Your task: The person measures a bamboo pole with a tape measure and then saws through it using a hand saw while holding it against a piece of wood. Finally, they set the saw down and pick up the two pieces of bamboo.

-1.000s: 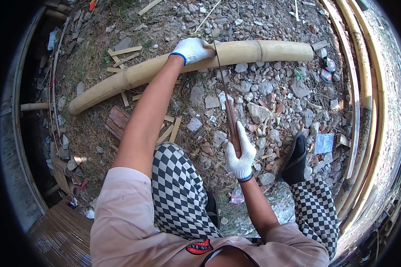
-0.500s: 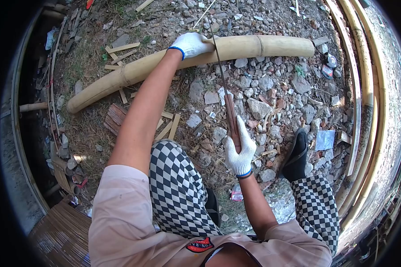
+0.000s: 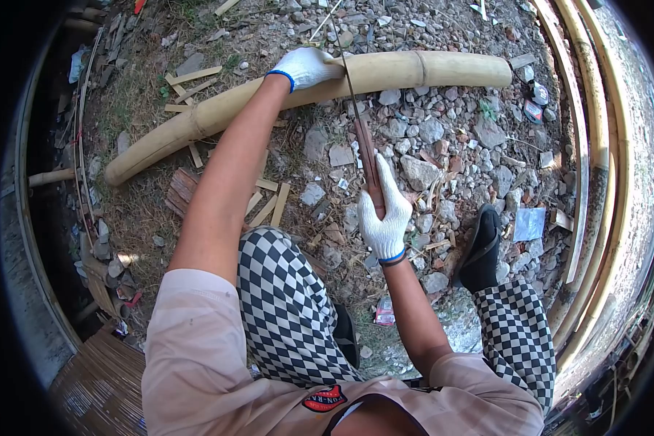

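Observation:
A thick, pale bamboo pole (image 3: 385, 71) lies across the stony ground in front of me. My left hand (image 3: 307, 69), in a white knitted glove with a blue cuff, is closed over its top near the middle. Just right of those fingers, the thin dark blade of a hand saw (image 3: 367, 151) crosses the bamboo. My right hand (image 3: 386, 221), gloved the same way, grips the saw's brown wooden handle below the pole. The blade's far end reaches past the bamboo's upper edge.
Several bamboo strips (image 3: 280, 205) and broken stones (image 3: 419, 173) litter the ground. Long bamboo poles (image 3: 601, 196) run along the right side. A woven bamboo mat (image 3: 98, 381) is at lower left. My right foot (image 3: 482, 247) rests among the rubble.
My right hand has pushed the saw forward, away from my body, so more blade extends beyond the bamboo. My left hand keeps its hold on the pole.

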